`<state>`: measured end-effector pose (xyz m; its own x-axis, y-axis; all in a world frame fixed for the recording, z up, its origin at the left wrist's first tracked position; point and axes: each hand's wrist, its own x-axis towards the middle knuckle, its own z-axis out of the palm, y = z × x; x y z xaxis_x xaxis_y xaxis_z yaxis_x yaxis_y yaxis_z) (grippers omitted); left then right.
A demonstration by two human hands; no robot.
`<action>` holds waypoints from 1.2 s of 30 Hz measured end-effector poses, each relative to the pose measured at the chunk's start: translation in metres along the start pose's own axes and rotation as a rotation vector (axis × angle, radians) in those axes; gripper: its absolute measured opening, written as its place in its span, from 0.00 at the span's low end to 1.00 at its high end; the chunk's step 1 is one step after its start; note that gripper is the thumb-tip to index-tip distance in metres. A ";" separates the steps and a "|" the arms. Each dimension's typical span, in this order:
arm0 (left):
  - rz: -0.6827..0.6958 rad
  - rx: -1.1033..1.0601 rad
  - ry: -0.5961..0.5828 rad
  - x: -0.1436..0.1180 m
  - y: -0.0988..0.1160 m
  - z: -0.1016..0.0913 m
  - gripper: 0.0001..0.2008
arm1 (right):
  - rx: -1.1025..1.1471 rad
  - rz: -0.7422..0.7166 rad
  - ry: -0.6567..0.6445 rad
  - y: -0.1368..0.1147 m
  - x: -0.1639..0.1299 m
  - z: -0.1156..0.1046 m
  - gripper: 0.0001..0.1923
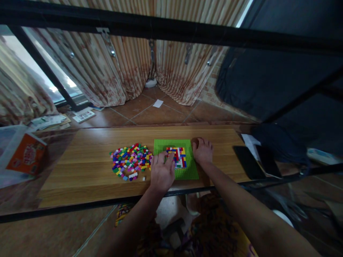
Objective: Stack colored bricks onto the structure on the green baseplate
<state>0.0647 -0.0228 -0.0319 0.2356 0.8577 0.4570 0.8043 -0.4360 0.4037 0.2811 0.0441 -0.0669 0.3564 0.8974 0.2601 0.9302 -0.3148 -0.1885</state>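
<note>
A green baseplate (193,173) lies on the wooden board, carrying a low build of coloured toy bricks (180,152) with a red, white, blue and yellow outline. My left hand (162,173) reaches over the plate's left side, its fingers bent together with the tips at the build. Whatever they may hold is too small to make out. Beside the plate's right edge rests my right hand (203,151), fingers loosely bent and apart, thumb side at the edge; no brick shows in it. A pile of loose toy bricks (132,159) spreads left of the plate.
A dark bar (171,30) crosses above the wooden board (88,167). A dark phone-like slab (249,162) lies at the board's right end. An orange box (26,155) stands at the left. Striped curtains (134,67) hang behind.
</note>
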 end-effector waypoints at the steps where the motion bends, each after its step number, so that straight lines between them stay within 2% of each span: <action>1: -0.001 0.017 -0.013 0.000 0.001 0.000 0.17 | -0.003 -0.001 -0.001 0.000 0.000 0.000 0.23; 14: -0.036 0.110 -0.055 0.005 0.009 -0.001 0.17 | 0.008 -0.002 -0.002 0.001 0.000 0.000 0.23; 26: 0.023 0.098 -0.096 0.004 0.011 0.007 0.18 | -0.005 0.002 -0.007 0.000 0.000 0.001 0.23; 32: -0.010 0.064 -0.078 0.003 0.016 0.007 0.18 | -0.013 -0.007 -0.014 0.000 -0.001 -0.002 0.23; 36: -0.045 -0.024 -0.027 -0.005 0.018 0.002 0.19 | 0.000 -0.009 -0.007 0.002 -0.001 0.000 0.24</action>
<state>0.0789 -0.0348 -0.0285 0.2142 0.8835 0.4167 0.8011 -0.4030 0.4426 0.2823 0.0428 -0.0675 0.3471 0.9024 0.2555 0.9336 -0.3064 -0.1859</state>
